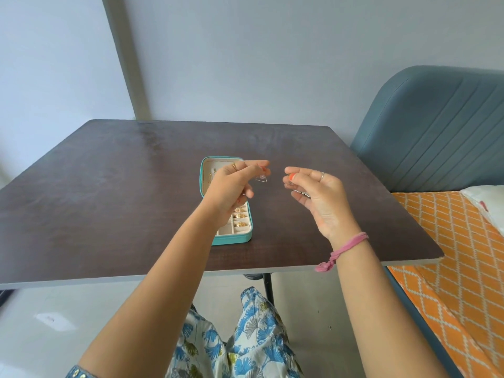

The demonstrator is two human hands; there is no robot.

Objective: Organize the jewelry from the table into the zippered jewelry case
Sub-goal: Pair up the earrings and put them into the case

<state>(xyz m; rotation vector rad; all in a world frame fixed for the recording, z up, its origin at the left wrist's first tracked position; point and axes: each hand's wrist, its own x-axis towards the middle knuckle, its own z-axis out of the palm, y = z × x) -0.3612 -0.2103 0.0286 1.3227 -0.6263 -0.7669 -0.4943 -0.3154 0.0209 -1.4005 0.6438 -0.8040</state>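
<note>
The teal jewelry case (226, 238) lay open near the middle of the dark surface (109, 200), gold rings (240, 215) seated in its slots toward the near edge, its centre hidden behind the left hand (231, 186). That hand hovered above it, pinching a small triangular earring (261, 179) between thumb and fingertips. Just beside it, the right hand (319, 197), raised palm inward with a pink band (341, 251) on its wrist, pinched another small piece (301, 193), too small to identify.
</note>
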